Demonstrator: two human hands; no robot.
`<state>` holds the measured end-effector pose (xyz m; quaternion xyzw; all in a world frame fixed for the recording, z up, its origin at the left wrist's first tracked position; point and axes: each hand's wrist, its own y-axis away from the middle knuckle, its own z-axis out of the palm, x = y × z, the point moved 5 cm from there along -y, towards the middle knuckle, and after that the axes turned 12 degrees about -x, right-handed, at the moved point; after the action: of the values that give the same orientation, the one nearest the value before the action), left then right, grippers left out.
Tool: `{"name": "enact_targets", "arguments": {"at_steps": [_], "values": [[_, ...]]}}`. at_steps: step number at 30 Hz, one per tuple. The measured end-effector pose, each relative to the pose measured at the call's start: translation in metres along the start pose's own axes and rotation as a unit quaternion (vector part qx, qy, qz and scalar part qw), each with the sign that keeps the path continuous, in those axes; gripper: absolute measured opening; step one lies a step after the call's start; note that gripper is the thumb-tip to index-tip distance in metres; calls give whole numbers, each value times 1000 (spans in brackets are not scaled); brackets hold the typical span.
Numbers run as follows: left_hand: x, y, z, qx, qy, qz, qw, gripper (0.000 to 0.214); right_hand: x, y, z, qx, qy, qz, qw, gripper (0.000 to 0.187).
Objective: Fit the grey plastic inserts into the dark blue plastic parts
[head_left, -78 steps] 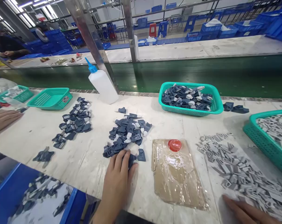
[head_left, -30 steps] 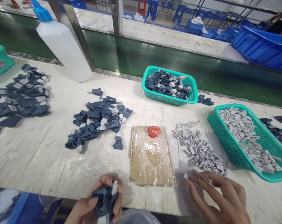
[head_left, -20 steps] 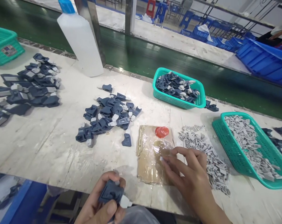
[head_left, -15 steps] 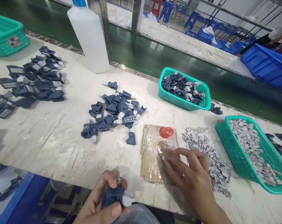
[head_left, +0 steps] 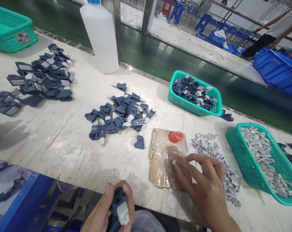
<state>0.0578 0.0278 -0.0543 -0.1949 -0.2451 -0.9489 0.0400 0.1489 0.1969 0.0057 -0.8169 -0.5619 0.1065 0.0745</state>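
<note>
Head view. The left hand point(head_left: 107, 211) is at the near edge of the worktop point(head_left: 63, 145), its grip clamped on a dark blue part point(head_left: 118, 201) with a pale grey tab point(head_left: 123, 212) showing at its near end. The right hand point(head_left: 204, 188) rests over the taped card point(head_left: 165, 161), its thumb and forefinger pinched on a small grey clip point(head_left: 174, 162) that touches the card's glossy film. A red cap point(head_left: 175, 137) sits at the card's far end. The loose grey clips point(head_left: 216, 161) lie just right of the card, and a basket point(head_left: 235, 151) of more stands further right. The pile of blue parts point(head_left: 119, 117) lies left of the card and further away.

To do this well, I judge the clip should only touch the film lightly and lift straight off, with the pinch kept on its sides so the wetted face stays clear of the fingers. The blue part is best held steady with its open end turned toward the right hand.

Against the earlier frames: at first both hands lay flat on the worktop, the left on the blue pile and the right near the grey clips. Since then the left has drawn a part back to the near edge, and the right has moved from the clips onto the card. The view has also swung left and down.
</note>
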Motion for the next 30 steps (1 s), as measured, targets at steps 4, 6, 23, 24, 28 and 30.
{"name": "enact_targets", "arguments": {"at_steps": [4, 6, 23, 24, 28, 30], "values": [[-1, -5, -3, -49, 97, 10, 994, 30, -2, -2, 0, -1, 16, -17, 1000, 4], [0, -7, -4, -59, 97, 19, 993, 26, -4, -3, 0, -2, 25, -33, 999, 5], [7, -2, 11, -42, -13, 70, 997, 26, 10, 9, -30, 57, -31, 48, 997, 11], [8, -1, 12, -44, -11, 73, 996, 31, 11, 10, -31, 61, -41, 63, 995, 11], [6, -2, 11, -10, -18, 68, 997, 31, 11, 10, -35, 96, -61, 78, 990, 12], [5, -3, 11, -1, -31, 69, 997, 31, 9, 9, -35, 107, -61, 67, 990, 14]]}}
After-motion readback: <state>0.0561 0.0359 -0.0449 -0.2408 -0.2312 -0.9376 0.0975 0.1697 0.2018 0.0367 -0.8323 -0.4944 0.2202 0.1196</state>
